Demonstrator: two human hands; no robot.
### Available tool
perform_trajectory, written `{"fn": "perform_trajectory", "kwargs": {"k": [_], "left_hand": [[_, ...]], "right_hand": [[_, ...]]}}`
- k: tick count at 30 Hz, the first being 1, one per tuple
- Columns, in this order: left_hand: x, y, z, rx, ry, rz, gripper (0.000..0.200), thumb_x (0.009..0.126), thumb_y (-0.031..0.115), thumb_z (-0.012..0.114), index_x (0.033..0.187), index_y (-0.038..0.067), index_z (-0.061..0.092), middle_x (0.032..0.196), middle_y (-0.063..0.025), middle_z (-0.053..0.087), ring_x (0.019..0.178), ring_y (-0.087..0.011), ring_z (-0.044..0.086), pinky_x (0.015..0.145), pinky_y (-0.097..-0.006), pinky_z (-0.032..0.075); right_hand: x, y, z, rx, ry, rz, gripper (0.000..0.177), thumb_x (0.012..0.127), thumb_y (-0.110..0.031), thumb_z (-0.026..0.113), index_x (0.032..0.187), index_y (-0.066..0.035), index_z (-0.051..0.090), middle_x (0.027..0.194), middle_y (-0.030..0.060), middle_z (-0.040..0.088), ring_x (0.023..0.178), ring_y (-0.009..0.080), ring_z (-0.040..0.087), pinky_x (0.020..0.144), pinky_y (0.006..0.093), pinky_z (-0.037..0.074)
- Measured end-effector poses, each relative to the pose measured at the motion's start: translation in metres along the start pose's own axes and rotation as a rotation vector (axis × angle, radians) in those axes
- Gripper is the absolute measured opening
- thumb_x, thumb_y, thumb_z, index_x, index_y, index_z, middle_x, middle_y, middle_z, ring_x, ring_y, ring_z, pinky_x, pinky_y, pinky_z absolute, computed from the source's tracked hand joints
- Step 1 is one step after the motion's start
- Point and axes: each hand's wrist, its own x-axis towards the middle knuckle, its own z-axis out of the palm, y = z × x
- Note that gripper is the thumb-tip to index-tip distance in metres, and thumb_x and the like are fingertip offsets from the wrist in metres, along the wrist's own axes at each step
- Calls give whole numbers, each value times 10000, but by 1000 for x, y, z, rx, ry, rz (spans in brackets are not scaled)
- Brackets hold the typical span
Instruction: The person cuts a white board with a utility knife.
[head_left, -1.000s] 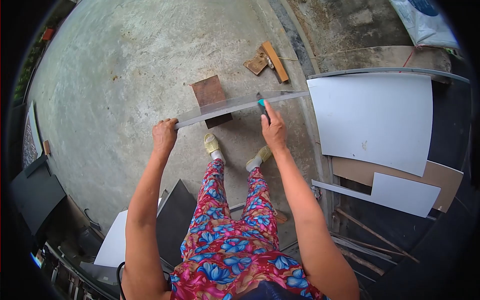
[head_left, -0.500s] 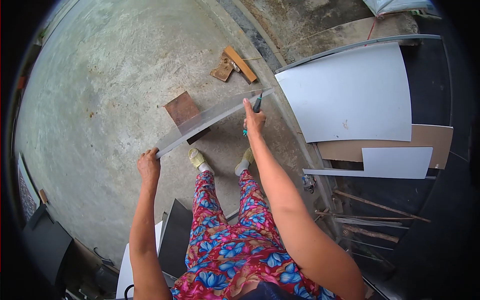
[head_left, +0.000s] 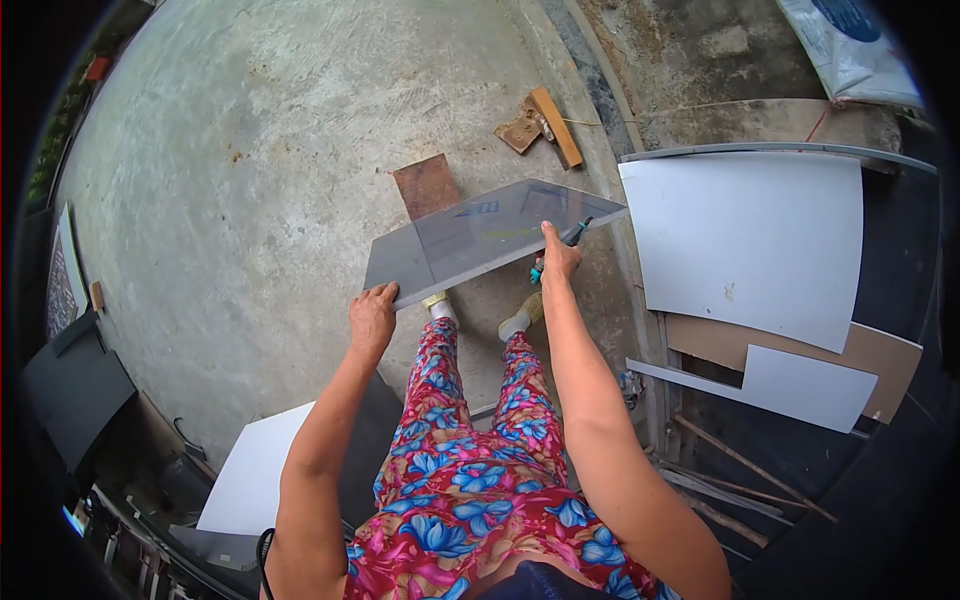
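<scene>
A glossy grey panel (head_left: 440, 252) with a pale near edge is held out in front of my legs, tilted so that its shiny face shows reflections. My left hand (head_left: 372, 316) is closed on its left corner, fingers over the edge. Towards the right end, my right hand (head_left: 562, 260) grips the near edge with the thumb lying along it. That same hand holds a black-and-teal hand tool (head_left: 578, 232), whose exact kind I cannot tell. Beyond the panel, a brown square board (head_left: 427, 184) lies on the concrete, partly covered by it in this view.
Wood pieces (head_left: 540, 128) lie on the concrete floor (head_left: 280, 200) ahead. On the right are a large white sheet (head_left: 745, 245), a brown board (head_left: 890, 370), a smaller white offcut (head_left: 810, 385) and several sticks (head_left: 750, 465). Another white sheet (head_left: 255, 465) lies at lower left.
The panel has tilted from nearly edge-on to showing its broad face. In the view, both hands and the panel have shifted right, while the whole scene has also shifted.
</scene>
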Motion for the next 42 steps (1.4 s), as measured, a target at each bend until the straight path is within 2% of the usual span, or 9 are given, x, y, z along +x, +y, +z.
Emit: {"fn": "perform_trajectory", "kwargs": {"k": [10,13,16,25,29,33,35,37,42], "left_hand": [[-13,8,17,-93,73,-96,298,741,42,536,1013,97,643,986,-107,671,893,-283,634,753,-401,493],[-18,15,23,-112,82,-142,283,749,46,528,1002,92,646,985,-107,672,892,-283,636,752,-399,495],[-24,17,29,-121,137,-170,265,757,54,522,986,91,651,974,-104,676,887,-280,638,741,-392,499],[-12,-5,44,-140,185,-168,151,763,100,519,844,111,646,777,-53,651,781,-263,640,685,-408,495],[-9,5,40,-87,241,-181,98,759,112,522,767,123,619,736,-46,630,756,-251,635,660,-404,481],[-8,13,51,-78,182,-213,79,753,113,530,755,114,608,759,-67,629,777,-248,629,685,-389,464],[-9,18,58,-89,208,-221,71,751,116,535,753,114,605,749,-69,623,769,-244,624,676,-383,458],[-12,22,60,-84,215,-226,62,748,119,540,749,113,602,740,-70,616,760,-239,619,666,-376,451],[-19,34,66,-66,221,-260,41,742,120,552,736,104,589,728,-71,602,754,-233,608,650,-363,432]], "right_hand": [[-24,-28,-9,-13,-68,1,462,703,-197,739,999,87,527,783,142,582,540,228,575,418,347,457],[-19,-22,-10,-14,-137,-80,440,730,-210,734,977,87,525,782,130,584,555,212,583,420,337,461],[-5,-7,-10,192,-328,-131,395,772,-228,718,959,67,535,783,116,584,541,193,582,419,307,460],[-25,7,-31,-147,-386,-465,410,830,-338,665,923,55,591,749,129,635,456,135,529,405,239,400],[-24,1,-32,-195,-380,-484,454,835,-394,647,934,46,597,751,131,636,442,126,505,417,246,397],[-8,-7,-21,-98,-357,-396,481,812,-389,681,969,56,589,848,163,652,569,175,598,421,237,392],[5,-11,-18,-104,-386,-288,454,775,-389,720,893,24,572,779,115,626,515,149,540,423,236,397],[7,-11,-16,-169,-339,-328,439,754,-377,743,856,8,556,732,94,604,494,138,508,423,238,400],[38,-4,-9,-110,-393,-136,349,732,-271,771,855,-7,578,767,99,611,534,158,547,442,263,453]]}}
